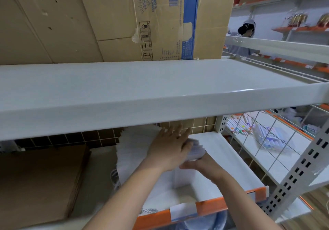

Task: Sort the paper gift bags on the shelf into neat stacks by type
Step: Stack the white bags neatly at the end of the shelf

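Overhead, cardboard box [158,21] print is too blurred to read.

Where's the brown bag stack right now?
Head view: the brown bag stack lies flat at the lower shelf's left, left of the white bags under the left hand.

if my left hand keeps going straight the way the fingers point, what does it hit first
Probably the brown tiled back wall. The left hand lies flat on the white bags, its fingers aimed at the back of the shelf. Depth is unclear, so the gap can't be judged.

"DIAMOND" on cardboard box [160,21]
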Tool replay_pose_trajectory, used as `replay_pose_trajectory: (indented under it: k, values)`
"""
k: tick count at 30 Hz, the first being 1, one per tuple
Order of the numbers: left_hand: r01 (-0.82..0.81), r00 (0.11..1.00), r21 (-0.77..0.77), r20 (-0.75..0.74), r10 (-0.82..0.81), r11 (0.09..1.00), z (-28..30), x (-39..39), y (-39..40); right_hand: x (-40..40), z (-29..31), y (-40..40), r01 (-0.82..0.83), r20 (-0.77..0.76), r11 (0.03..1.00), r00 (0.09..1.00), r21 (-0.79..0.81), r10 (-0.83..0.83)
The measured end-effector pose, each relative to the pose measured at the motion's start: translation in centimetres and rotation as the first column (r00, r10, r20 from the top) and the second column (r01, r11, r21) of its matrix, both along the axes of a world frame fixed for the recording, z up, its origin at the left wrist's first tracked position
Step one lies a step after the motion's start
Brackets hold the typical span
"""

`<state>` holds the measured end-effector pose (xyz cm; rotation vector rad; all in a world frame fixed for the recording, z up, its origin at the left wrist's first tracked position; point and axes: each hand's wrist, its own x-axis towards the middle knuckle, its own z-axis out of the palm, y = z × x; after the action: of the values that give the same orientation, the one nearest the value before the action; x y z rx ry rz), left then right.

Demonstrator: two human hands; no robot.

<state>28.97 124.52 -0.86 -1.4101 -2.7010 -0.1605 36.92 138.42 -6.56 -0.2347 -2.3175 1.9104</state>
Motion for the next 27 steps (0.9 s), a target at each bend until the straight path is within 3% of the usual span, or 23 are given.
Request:
replay_pose_trajectory:
  k: [4,7,9,10,11,13,16,18,22,27]
  values:
    - [0.016,0.998,-0.008,0.062,-0.015,1.000,0.3,-0.4,0.1,0.0,-0.1,-0.1,0.011,-0.029,1.000,1.000,-0.025,-0.012]
    - [0.069,0.997,0.201,0.008,-0.072,0.977,1.3,-1.4,-2.3,-0.1,-0.5,-0.1,0.024,-0.031,0.997,0.999,-0.070,-0.026]
    - [-0.087,0.993,0.385,0.101,0.052,0.919,1.1,-3.6,-4.8,-0.1,-0.5,-0.2,0.024,-0.005,0.997,1.000,-0.078,-0.025]
    - [-0.237,0.958,0.501,0.265,0.113,0.832,1.0,-4.2,-6.3,-0.2,-0.6,-0.3,0.030,0.009,0.996,1.000,-0.083,-0.030]
    - [-0.438,0.881,0.587,0.431,0.194,0.682,1.2,-4.7,-7.7,-0.1,-0.6,-0.3,0.037,0.020,0.996,0.999,-0.087,-0.036]
    - [-0.762,0.605,0.501,0.777,0.173,0.410,-0.5,-7.0,-10.6,-0.1,-0.4,-0.4,0.042,0.033,0.995,0.999,-0.091,-0.039]
    - [-0.933,0.272,0.288,0.957,-0.103,0.215,-2.1,-7.0,-11.6,0.3,0.0,-0.5,0.022,0.059,0.995,0.998,-0.092,-0.016]
    - [-0.955,0.155,0.208,0.957,-0.245,0.210,-3.0,-6.2,-11.0,0.4,0.2,-0.6,0.004,0.089,0.996,0.996,-0.091,0.004]
    - [-0.942,0.104,0.201,0.936,-0.336,0.269,-4.7,-6.0,-9.9,0.6,0.5,-0.4,0.043,0.098,0.994,0.995,-0.102,-0.033]
    - [-0.936,0.179,0.274,0.911,-0.371,0.221,-4.5,-4.8,-9.3,0.7,0.3,-0.5,0.111,0.088,0.988,0.991,-0.111,-0.101]
